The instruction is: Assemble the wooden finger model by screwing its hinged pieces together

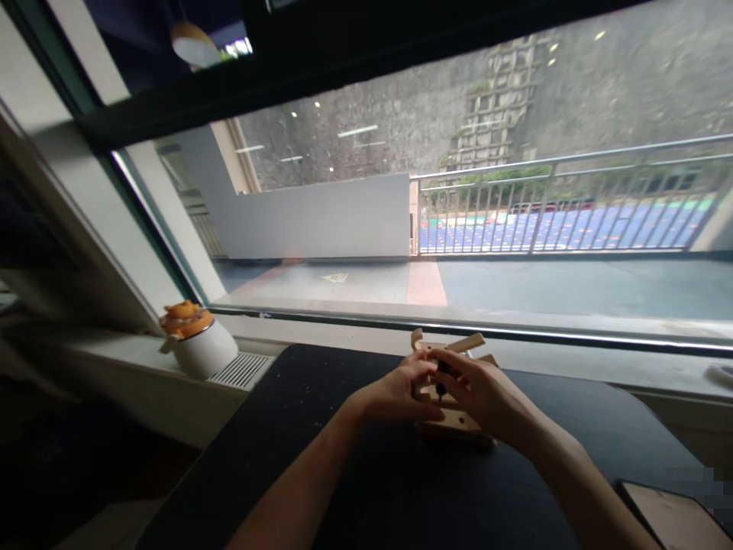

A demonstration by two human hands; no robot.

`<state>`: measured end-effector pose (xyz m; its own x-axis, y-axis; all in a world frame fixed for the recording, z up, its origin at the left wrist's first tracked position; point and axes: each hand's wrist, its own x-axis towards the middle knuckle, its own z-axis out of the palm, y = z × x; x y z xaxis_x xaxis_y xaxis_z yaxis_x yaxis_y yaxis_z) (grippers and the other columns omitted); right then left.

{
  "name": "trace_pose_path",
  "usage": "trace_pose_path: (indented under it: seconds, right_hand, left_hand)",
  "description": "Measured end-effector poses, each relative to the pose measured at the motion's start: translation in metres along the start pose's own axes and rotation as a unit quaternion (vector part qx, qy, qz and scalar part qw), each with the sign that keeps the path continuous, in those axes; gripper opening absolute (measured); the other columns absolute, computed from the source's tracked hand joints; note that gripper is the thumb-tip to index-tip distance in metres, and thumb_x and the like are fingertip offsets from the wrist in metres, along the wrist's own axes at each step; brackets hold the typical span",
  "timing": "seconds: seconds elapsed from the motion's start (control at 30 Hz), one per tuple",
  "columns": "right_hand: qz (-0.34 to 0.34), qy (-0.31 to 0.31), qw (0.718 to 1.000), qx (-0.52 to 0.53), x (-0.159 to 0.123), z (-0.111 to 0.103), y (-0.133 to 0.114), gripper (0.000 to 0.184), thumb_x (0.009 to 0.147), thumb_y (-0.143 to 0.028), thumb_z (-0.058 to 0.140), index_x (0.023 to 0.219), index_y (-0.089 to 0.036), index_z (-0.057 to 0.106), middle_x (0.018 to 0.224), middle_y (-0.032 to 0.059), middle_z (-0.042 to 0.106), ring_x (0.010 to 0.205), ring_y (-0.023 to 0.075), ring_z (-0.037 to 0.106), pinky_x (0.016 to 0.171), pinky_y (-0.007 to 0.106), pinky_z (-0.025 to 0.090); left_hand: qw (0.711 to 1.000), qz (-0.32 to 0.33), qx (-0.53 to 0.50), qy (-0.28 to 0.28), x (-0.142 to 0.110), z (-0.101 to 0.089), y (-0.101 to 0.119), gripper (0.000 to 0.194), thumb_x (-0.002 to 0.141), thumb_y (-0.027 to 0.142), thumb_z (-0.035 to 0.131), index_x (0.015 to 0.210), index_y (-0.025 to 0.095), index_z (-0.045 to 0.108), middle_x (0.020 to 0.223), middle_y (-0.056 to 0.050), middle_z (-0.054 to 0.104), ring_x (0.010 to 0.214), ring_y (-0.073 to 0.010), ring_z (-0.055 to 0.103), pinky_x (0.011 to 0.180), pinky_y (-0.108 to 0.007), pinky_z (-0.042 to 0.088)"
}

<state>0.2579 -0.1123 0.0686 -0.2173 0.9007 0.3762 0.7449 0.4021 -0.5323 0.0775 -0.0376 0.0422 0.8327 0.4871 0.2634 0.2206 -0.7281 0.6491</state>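
Observation:
A small wooden model [452, 418] with slats sticking up at its top stands on the black table [321, 428], close to the window. My left hand [398, 393] is curled around the model's left side. My right hand [486, 393] is closed over its right side, with the fingers pinching a small dark part [442, 368] near the model's middle. Most of the model's centre is hidden behind my fingers.
A white pot with an orange figure on top [198, 340] sits on the sill at the left, beside a vent grille [240, 370]. A phone [670, 516] lies at the table's front right corner. Beyond the large window are a paved terrace and a railing.

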Motion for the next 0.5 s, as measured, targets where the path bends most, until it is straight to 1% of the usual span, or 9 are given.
trace_pose_path:
  seconds: [0.03,0.07,0.1,0.17,0.27,0.37,0.43,0.5]
  right_hand:
    - [-0.007,-0.008,1.000,0.002,0.003,-0.001,0.000,0.037,0.093,-0.029,0.045,0.128,-0.030,0.055,0.112,0.0039,0.069,0.095,0.0207,0.066,0.075,0.031,0.051]
    - [-0.014,-0.011,1.000,-0.002,0.005,-0.003,-0.001,0.036,0.094,-0.030,0.044,0.128,-0.031,0.056,0.113,0.0040,0.068,0.096,0.0207,0.065,0.077,0.032,0.051]
    - [-0.020,-0.011,1.000,-0.008,0.006,-0.005,-0.001,0.035,0.095,-0.031,0.042,0.126,-0.032,0.057,0.114,0.0046,0.067,0.096,0.0207,0.064,0.078,0.032,0.050]
    - [-0.034,-0.015,0.999,-0.020,0.009,-0.010,-0.001,0.033,0.096,-0.033,0.040,0.122,-0.031,0.061,0.108,0.0061,0.067,0.089,0.0201,0.064,0.075,0.033,0.051]
    - [-0.042,-0.019,0.998,-0.032,0.011,-0.016,0.005,0.030,0.094,-0.032,0.044,0.114,-0.029,0.066,0.099,0.0064,0.067,0.084,0.0204,0.064,0.073,0.033,0.051]
    - [-0.033,-0.015,0.999,-0.023,0.010,-0.018,0.011,0.027,0.091,-0.032,0.050,0.112,-0.029,0.065,0.102,0.0059,0.068,0.089,0.0216,0.064,0.073,0.032,0.051]
    - [-0.021,-0.009,1.000,-0.020,0.008,-0.018,0.013,0.024,0.089,-0.034,0.052,0.108,-0.030,0.066,0.101,0.0050,0.069,0.086,0.0219,0.065,0.070,0.031,0.052]
    - [-0.032,-0.002,0.999,-0.025,0.007,-0.018,0.015,0.021,0.090,-0.035,0.051,0.100,-0.030,0.069,0.098,0.0051,0.069,0.084,0.0222,0.065,0.069,0.032,0.052]
  left_hand:
    - [0.999,-0.021,-0.045,-0.004,0.002,-0.008,0.001,0.050,0.070,0.035,0.075,0.116,0.021,0.061,0.130,-0.009,0.053,0.127,-0.0285,0.045,0.103,-0.039,0.040]
    - [0.997,-0.037,-0.073,-0.011,0.004,-0.015,0.003,0.045,0.071,0.036,0.074,0.112,0.020,0.063,0.125,-0.008,0.056,0.121,-0.0276,0.050,0.099,-0.037,0.043]
    - [0.994,-0.051,-0.095,-0.012,0.007,-0.020,0.005,0.039,0.072,0.037,0.073,0.106,0.019,0.066,0.119,-0.007,0.060,0.114,-0.0264,0.055,0.095,-0.035,0.045]
    - [0.987,-0.067,-0.142,-0.017,0.013,-0.025,0.009,0.033,0.074,0.036,0.072,0.100,0.016,0.068,0.102,-0.006,0.065,0.099,-0.0226,0.060,0.086,-0.031,0.047]
    - [0.975,-0.066,-0.209,-0.033,0.025,-0.021,0.010,0.031,0.071,0.028,0.074,0.099,0.016,0.068,0.089,-0.002,0.063,0.085,-0.0160,0.059,0.074,-0.024,0.046]
    - [0.973,-0.084,-0.209,-0.057,0.034,-0.013,0.005,0.027,0.065,0.032,0.079,0.083,0.013,0.070,0.071,0.002,0.057,0.067,-0.0109,0.053,0.061,-0.021,0.042]
    - [0.971,-0.096,-0.207,-0.074,0.036,-0.008,0.000,0.028,0.063,0.035,0.079,0.078,0.013,0.071,0.064,0.002,0.055,0.063,-0.0104,0.051,0.058,-0.021,0.040]
    - [0.969,-0.100,-0.211,-0.079,0.035,-0.006,-0.004,0.030,0.063,0.037,0.079,0.080,0.013,0.073,0.065,0.002,0.057,0.063,-0.0111,0.052,0.059,-0.021,0.040]
